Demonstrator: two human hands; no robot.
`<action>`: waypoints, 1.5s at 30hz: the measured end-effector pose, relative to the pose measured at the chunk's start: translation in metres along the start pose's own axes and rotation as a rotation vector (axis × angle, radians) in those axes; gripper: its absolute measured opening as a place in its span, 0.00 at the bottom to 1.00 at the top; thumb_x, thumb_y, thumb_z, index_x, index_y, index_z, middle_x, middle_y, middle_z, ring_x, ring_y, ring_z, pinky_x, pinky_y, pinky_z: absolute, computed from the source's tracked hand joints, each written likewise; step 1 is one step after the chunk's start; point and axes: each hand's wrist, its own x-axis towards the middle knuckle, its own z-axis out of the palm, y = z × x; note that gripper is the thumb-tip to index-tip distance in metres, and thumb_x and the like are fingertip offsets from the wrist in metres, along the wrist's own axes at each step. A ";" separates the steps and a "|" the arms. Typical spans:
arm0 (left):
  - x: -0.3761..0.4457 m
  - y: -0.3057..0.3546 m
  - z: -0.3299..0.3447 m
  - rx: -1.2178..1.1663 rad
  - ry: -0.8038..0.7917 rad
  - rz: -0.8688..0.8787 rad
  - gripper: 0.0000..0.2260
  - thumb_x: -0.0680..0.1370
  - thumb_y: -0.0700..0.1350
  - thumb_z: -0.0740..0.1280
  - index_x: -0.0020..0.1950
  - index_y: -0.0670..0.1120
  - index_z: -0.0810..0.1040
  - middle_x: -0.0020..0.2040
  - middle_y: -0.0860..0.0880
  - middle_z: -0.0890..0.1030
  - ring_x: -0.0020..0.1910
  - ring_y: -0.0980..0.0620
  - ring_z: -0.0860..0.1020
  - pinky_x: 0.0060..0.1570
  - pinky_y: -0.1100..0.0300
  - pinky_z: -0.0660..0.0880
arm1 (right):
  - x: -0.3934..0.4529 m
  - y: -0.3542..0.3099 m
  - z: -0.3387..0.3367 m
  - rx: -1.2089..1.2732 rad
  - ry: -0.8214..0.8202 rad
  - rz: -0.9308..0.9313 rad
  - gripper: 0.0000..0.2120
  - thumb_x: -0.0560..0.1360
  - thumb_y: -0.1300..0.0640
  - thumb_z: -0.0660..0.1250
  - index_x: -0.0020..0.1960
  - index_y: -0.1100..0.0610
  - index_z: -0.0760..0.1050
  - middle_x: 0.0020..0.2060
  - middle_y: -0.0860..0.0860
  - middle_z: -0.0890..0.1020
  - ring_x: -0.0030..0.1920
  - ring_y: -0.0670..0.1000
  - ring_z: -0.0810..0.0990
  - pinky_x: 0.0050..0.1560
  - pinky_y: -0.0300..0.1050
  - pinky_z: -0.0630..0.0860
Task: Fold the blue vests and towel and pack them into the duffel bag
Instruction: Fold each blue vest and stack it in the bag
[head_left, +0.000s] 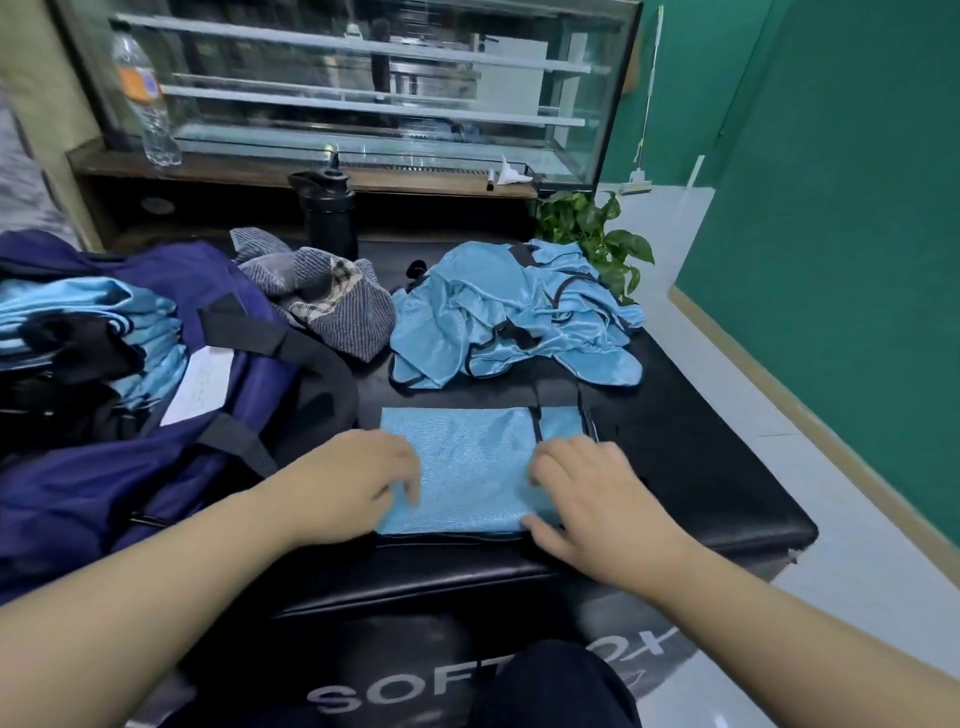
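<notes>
A light blue vest (467, 467) lies folded into a flat rectangle on the black padded box (701, 467) in front of me. My left hand (348, 483) rests on its left edge and my right hand (592, 493) on its right edge, fingers bent down onto the cloth. Behind it sits a crumpled heap of blue vests (514, 322) with black trim. A striped grey-blue towel (322, 296) lies bunched at the back, left of the heap. The navy duffel bag (156, 415) stands open at the left with folded blue vests (104, 332) inside.
A black bottle (330, 213) stands behind the towel. A clear water bottle (145, 98) is on the wooden shelf by a glass display case (363, 78). A potted plant (597, 234) is at the back right. White floor and a green wall lie to the right.
</notes>
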 end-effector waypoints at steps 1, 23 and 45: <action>0.012 -0.001 0.001 -0.008 0.044 -0.034 0.15 0.70 0.44 0.53 0.48 0.54 0.77 0.50 0.58 0.76 0.52 0.56 0.73 0.58 0.56 0.69 | 0.003 -0.008 0.002 0.021 -0.003 -0.039 0.17 0.68 0.42 0.59 0.46 0.54 0.74 0.44 0.49 0.77 0.41 0.53 0.75 0.41 0.48 0.71; -0.020 0.033 0.008 0.062 -0.114 -0.406 0.11 0.80 0.49 0.55 0.61 0.57 0.71 0.47 0.59 0.75 0.52 0.55 0.69 0.58 0.62 0.61 | -0.026 0.009 0.050 0.555 -0.095 0.077 0.22 0.73 0.56 0.58 0.66 0.54 0.74 0.69 0.47 0.71 0.73 0.46 0.63 0.73 0.42 0.60; -0.018 0.029 0.055 -0.480 0.462 -0.429 0.12 0.77 0.51 0.66 0.48 0.71 0.75 0.48 0.58 0.81 0.50 0.59 0.77 0.53 0.58 0.74 | 0.011 -0.018 0.031 1.218 0.050 0.842 0.12 0.81 0.51 0.59 0.46 0.53 0.78 0.42 0.45 0.84 0.41 0.39 0.78 0.41 0.30 0.72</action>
